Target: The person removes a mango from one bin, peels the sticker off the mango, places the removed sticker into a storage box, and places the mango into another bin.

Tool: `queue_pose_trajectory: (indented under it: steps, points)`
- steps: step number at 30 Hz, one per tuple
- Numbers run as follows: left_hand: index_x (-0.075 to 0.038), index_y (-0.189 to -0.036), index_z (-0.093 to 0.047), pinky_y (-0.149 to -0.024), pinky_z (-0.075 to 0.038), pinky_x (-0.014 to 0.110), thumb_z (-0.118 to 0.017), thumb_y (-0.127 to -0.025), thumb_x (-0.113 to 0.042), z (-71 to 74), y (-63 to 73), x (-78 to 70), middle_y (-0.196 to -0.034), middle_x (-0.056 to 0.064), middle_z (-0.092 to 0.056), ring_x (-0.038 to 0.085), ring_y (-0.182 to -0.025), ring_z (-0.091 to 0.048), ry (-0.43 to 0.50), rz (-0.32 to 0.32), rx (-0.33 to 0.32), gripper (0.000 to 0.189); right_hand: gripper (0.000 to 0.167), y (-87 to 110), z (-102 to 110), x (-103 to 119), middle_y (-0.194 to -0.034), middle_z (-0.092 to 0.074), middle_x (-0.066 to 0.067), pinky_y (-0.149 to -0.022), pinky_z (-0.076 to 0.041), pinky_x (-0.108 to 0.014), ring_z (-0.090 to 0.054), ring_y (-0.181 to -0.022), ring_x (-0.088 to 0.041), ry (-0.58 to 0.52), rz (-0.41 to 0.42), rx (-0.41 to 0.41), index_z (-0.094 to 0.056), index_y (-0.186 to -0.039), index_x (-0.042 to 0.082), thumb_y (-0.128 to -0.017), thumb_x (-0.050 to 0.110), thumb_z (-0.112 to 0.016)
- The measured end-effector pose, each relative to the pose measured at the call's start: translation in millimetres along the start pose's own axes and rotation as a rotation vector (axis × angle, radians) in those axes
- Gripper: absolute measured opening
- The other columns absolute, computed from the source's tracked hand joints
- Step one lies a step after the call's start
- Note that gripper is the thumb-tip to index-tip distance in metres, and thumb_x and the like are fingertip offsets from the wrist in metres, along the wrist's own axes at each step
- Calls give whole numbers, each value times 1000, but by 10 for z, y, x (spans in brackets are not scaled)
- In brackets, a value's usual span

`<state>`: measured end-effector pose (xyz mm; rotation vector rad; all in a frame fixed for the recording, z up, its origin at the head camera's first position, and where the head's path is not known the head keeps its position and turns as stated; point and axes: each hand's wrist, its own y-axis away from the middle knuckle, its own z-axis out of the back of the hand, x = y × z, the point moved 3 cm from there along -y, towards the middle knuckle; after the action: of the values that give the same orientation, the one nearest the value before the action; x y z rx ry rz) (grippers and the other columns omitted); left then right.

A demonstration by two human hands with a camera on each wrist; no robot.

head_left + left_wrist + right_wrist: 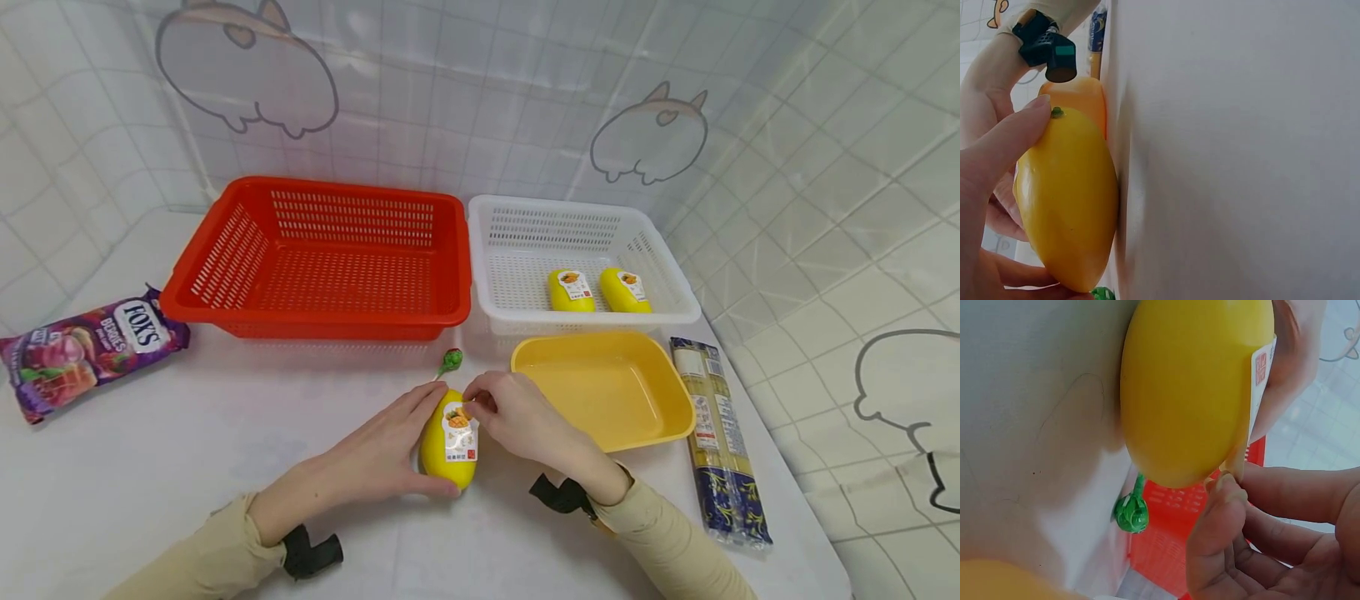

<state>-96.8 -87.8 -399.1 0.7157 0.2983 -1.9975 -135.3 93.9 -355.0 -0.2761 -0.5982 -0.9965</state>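
Note:
A yellow mango lies on the white table with a printed label on its upper side. My left hand holds it from the left, thumb at the near end and fingers at the far end. In the left wrist view the mango rests against the tabletop. My right hand is at the label's far right edge. The right wrist view shows thumb and forefinger pinching the edge of the label, which stands slightly off the skin there. Just beyond the mango lies a green-wrapped lollipop.
A red basket stands at the back left. Beside it a white basket holds two labelled mangoes. In front of that is a yellow tray, with packs of noodles to its right. A purple Fox's candy bag lies far left.

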Motion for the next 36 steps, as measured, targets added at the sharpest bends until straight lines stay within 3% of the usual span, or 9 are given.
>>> queue_pose_trajectory:
  steps: [16,28,36]
  points:
    - [-4,-156,-29,-116,-36,49,-79,-68,-70,-1,-21,0,-162,10,-29,28,-147,-32,-4,6,-9,121,16,18,3,59,-84,-65,2,-63,-52,-21,-55,-71,-11,-43,57,-57,-72,-107,4,-92,10,-72]
    - [-6,-156,-30,-116,-36,49,-80,-66,-71,-16,-21,-12,-162,9,-29,28,-146,-33,-16,5,-22,122,6,1,4,19,-76,-62,6,-59,-51,-22,-54,-66,-11,-19,11,-14,-72,-92,9,-92,16,-72]
    - [-6,-157,-27,-117,-34,50,-78,-66,-74,-5,-25,3,-163,8,-27,28,-148,-31,-6,23,-3,125,8,22,-30,34,-80,-60,4,-63,-50,-21,-54,-70,-12,27,40,-11,-66,-97,8,-94,15,-70]
